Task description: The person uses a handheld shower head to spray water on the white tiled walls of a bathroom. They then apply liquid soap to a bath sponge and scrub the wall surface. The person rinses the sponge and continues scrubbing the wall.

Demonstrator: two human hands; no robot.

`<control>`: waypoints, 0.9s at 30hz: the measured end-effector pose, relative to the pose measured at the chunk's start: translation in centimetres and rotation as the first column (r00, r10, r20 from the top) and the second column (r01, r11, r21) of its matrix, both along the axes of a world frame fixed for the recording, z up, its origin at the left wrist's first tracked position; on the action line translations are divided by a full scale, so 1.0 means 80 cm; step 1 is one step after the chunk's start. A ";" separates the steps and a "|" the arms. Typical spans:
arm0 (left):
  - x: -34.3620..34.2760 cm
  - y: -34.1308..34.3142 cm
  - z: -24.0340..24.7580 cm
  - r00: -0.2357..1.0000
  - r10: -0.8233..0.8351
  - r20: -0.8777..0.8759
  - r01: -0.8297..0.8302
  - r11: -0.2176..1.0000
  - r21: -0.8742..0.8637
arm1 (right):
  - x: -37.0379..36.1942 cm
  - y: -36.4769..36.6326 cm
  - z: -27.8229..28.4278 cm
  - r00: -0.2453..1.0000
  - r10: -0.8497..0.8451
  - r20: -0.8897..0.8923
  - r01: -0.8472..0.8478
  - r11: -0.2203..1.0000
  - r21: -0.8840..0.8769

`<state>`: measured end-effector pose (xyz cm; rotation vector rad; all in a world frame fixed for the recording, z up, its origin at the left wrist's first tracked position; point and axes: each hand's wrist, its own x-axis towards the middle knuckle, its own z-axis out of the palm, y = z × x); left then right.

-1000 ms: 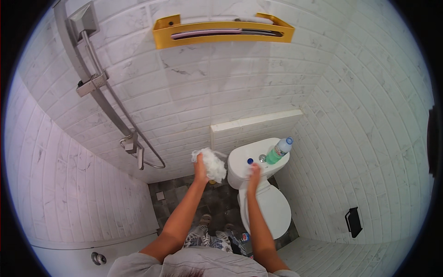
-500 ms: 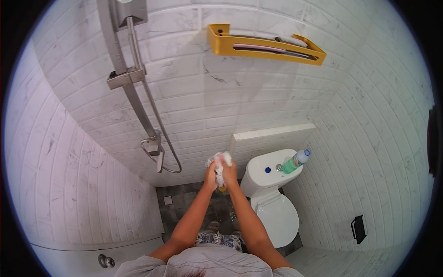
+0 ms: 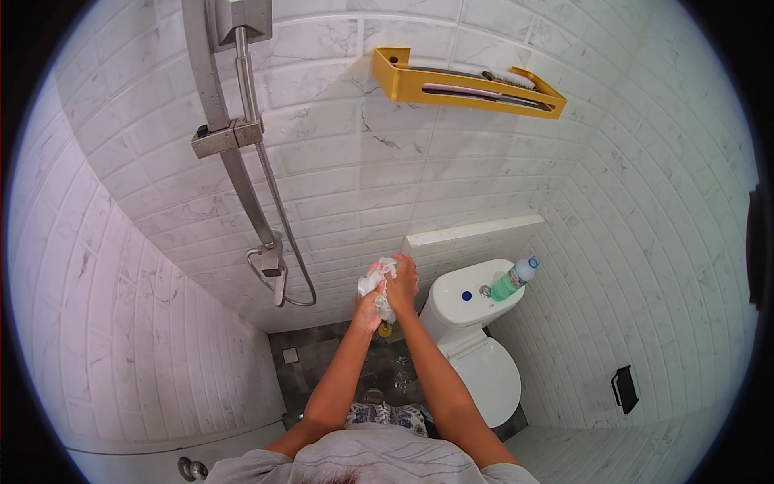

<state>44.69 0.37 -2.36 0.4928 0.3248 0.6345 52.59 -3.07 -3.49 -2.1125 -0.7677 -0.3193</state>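
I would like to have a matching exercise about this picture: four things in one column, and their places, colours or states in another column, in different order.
Things
1. Puff
2. Bottle
3. Shelf
4. Toilet lid

Descriptions
A. Closed
B. On the tank
C. Between the left hand and the right hand
D. Yellow

Right pairs: 1-C, 2-B, 3-D, 4-A

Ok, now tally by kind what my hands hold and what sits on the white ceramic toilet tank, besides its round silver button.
White mesh puff, between left hand and right hand: 1
Clear plastic bottle with green liquid: 1
Small round blue disc: 1
Total: 3
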 end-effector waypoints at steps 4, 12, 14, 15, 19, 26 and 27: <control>0.021 0.021 -0.011 0.974 0.123 -0.188 -0.081 0.973 0.215 | -0.024 0.012 0.002 0.503 0.507 -0.699 0.119 0.761 0.638; 0.019 0.070 -0.022 0.976 0.024 -0.215 -0.070 0.975 -0.209 | -0.100 0.010 0.008 0.889 0.392 -0.237 -0.230 0.828 0.511; 0.018 0.051 -0.006 0.990 -0.043 -0.132 0.026 0.992 -0.127 | -0.078 0.009 0.013 0.924 0.341 -0.174 -0.211 0.832 0.514; 0.014 0.043 0.008 0.994 -0.066 -0.091 0.058 0.995 -0.083 | -0.066 0.010 0.023 0.928 0.332 -0.169 -0.198 0.824 0.532; 0.017 0.025 0.022 0.988 -0.101 -0.117 0.118 0.981 0.152 | -0.016 0.007 0.039 0.935 0.201 -0.291 -0.086 0.927 0.364; 0.014 0.039 0.005 0.991 -0.069 0.118 0.037 0.967 0.254 | -0.012 0.034 0.029 0.433 0.338 -0.835 0.207 0.865 0.458; 0.012 0.040 0.003 0.993 -0.032 0.117 -0.008 0.947 0.322 | -0.016 0.039 0.025 0.414 0.381 -0.826 0.205 0.845 0.493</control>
